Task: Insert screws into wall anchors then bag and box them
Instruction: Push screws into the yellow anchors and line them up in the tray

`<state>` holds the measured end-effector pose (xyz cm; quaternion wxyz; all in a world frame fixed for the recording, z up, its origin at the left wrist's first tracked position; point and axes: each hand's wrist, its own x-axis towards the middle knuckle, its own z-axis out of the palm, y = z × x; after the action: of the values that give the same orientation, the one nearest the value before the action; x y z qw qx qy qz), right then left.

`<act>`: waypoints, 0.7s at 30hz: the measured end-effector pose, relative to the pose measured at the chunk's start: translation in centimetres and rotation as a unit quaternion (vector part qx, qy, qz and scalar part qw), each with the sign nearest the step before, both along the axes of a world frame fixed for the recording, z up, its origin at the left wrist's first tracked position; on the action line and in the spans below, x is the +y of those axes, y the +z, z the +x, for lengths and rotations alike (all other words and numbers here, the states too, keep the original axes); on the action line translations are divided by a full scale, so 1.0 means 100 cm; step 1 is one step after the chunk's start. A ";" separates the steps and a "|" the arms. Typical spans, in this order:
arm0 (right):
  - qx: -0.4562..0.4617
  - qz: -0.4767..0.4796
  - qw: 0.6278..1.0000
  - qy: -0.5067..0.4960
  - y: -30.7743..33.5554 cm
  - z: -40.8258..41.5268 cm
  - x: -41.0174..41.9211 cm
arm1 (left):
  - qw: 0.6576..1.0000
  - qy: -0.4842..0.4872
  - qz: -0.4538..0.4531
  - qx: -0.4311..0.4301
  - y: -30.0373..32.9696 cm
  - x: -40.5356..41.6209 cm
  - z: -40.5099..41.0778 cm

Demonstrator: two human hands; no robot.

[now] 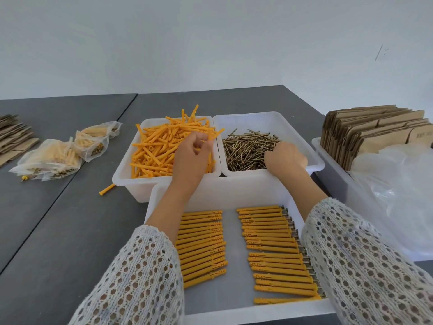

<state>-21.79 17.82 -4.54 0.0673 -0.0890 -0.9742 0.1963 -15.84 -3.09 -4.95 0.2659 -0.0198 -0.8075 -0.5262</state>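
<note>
Grey table [70,231]; left hand [194,148] pinching anchor [214,134], right hand [287,157] curled among screws [246,146].

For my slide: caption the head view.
Left hand picks orange plastic anchors; right hand reaches into brass screws.

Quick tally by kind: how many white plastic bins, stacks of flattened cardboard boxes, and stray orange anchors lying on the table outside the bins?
White plastic bins: 4
Stacks of flattened brown cardboard boxes: 2
Stray orange plastic wall anchor on the grey table: 1
Total: 7
</note>
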 end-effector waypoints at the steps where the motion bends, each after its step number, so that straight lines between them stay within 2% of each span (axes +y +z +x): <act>1: 0.022 -0.010 1.000 -0.007 0.000 0.001 0.000 | 0.999 0.002 0.042 0.007 0.002 -0.002 0.000; 5: 0.164 -0.017 0.986 0.013 0.000 0.004 -0.003 | 0.986 0.023 0.162 -0.006 0.005 -0.010 -0.002; 8: 0.243 -0.057 0.968 0.029 0.000 0.006 -0.007 | 0.980 0.025 0.195 -0.014 0.006 -0.010 -0.002; 13: 0.261 -0.161 0.952 0.003 0.002 0.004 -0.008 | 0.977 -0.001 0.214 -0.022 0.008 -0.009 0.002; 15: 0.252 -0.244 0.936 -0.017 0.005 0.004 -0.007 | 0.976 -0.001 0.218 -0.024 0.009 -0.010 0.003; 17: 0.231 -0.364 0.901 -0.053 0.008 0.001 -0.006 | 0.975 -0.001 0.222 -0.030 0.009 -0.010 0.003; 21: 0.190 -0.569 0.787 -0.146 0.016 -0.004 -0.002 | 0.974 -0.013 0.222 -0.046 0.009 -0.011 0.002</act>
<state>-22.23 17.63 -2.94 0.2159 -0.2130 -0.6288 0.7160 -15.67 -4.14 -4.03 0.2194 0.0531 -0.6817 -0.6960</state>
